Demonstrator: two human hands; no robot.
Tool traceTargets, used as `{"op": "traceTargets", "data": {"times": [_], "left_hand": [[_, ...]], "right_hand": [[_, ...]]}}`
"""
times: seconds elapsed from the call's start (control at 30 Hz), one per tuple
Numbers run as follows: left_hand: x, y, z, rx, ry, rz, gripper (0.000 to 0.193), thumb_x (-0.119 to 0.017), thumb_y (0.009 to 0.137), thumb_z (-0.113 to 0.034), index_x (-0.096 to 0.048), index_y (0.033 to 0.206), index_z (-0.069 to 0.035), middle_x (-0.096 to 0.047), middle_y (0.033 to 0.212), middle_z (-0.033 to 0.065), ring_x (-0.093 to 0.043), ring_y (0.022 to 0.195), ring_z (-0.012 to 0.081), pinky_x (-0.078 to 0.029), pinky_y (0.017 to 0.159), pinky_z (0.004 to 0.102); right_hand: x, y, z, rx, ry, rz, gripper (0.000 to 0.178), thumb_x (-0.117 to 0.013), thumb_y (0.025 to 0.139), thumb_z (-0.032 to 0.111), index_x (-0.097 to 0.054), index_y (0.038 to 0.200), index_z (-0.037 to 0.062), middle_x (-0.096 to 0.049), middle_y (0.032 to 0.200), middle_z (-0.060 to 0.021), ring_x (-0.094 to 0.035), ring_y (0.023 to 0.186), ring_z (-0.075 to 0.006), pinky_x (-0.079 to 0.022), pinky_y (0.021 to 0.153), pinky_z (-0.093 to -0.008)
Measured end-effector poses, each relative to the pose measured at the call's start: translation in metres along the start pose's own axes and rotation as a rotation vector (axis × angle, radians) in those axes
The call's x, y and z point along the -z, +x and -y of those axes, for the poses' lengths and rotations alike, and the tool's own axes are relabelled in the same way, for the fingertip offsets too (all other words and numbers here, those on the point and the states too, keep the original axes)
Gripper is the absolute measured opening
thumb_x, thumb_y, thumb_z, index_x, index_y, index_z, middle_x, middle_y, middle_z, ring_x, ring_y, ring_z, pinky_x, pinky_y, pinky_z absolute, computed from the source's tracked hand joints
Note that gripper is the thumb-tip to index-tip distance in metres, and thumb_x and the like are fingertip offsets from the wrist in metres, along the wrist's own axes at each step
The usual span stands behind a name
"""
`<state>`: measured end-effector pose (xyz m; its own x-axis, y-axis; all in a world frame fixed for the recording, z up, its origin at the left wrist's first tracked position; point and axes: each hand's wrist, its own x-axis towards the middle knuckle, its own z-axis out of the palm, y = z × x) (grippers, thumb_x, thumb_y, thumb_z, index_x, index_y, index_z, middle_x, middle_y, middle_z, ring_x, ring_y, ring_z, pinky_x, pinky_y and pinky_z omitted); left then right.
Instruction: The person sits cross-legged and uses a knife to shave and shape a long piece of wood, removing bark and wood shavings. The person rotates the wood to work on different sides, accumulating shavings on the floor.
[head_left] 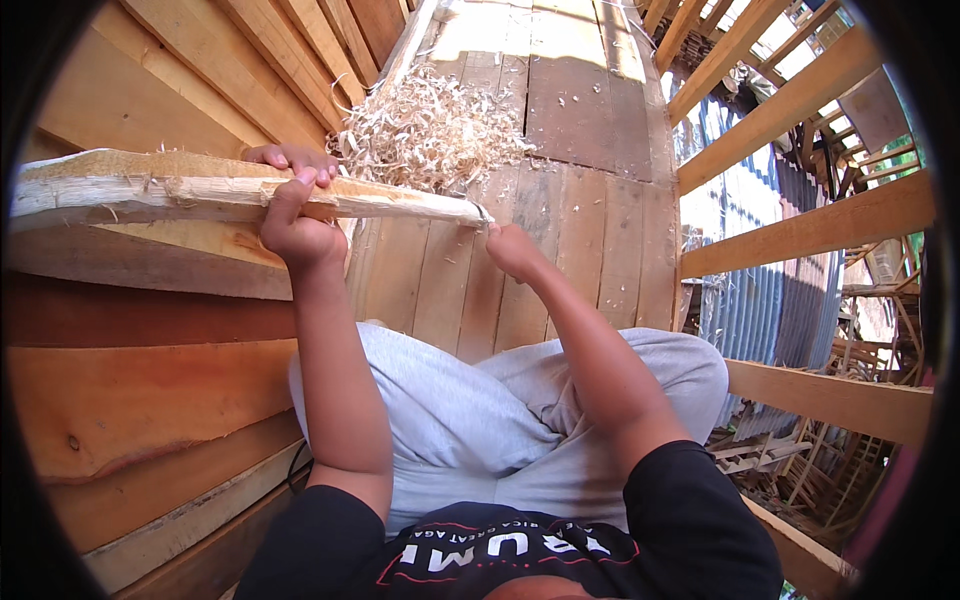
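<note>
A long, pale shaved wooden pole lies across from the left rim to in front of me, its narrower end toward the right. It is roughly whittled, with curled fibres on its surface. My left hand is wrapped round it, thumb on the near side and fingers over the far side. At the narrow tip a thin dark strip crosses the wood; whether it is a blade or a cord I cannot tell. My right hand is closed in a fist right at that tip, and what it grips is hidden.
Curled wood shavings are heaped on the plank floor beyond the pole. Stacked boards line the left side. Wooden railings run along the right, with corrugated metal sheets below. My crossed legs are close in front.
</note>
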<state>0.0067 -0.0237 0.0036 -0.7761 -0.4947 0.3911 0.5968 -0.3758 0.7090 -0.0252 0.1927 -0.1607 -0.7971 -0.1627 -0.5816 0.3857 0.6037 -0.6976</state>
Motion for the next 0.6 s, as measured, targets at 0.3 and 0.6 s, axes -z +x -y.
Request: {"op": "traceTargets", "data": {"times": [0.3, 0.6], "left_hand": [[-0.006, 0.000, 0.001, -0.003, 0.031, 0.032, 0.027, -0.054, 0.068, -0.004, -0.042, 0.091, -0.011, -0.043, 0.070, 0.0035, -0.045, 0.067, 0.0162, -0.040, 0.074, 0.0351], [0.000, -0.001, -0.001, -0.015, 0.047, 0.027, 0.027, -0.053, 0.068, -0.002, -0.042, 0.092, -0.010, -0.043, 0.071, 0.0039, -0.044, 0.067, 0.0167, -0.040, 0.074, 0.0356]], "right_hand": [[-0.010, 0.035, -0.015, 0.202, 0.181, -0.131, 0.039, -0.038, 0.102, 0.034, -0.057, 0.089, 0.0026, -0.042, 0.058, -0.0017, -0.040, 0.044, -0.0130, -0.036, 0.040, -0.0318], [-0.008, -0.004, 0.018, -0.151, 0.494, 0.062, 0.039, -0.029, 0.102, 0.036, -0.048, 0.080, 0.0093, -0.038, 0.055, 0.0000, -0.027, 0.041, -0.0114, -0.024, 0.038, -0.0315]]}}
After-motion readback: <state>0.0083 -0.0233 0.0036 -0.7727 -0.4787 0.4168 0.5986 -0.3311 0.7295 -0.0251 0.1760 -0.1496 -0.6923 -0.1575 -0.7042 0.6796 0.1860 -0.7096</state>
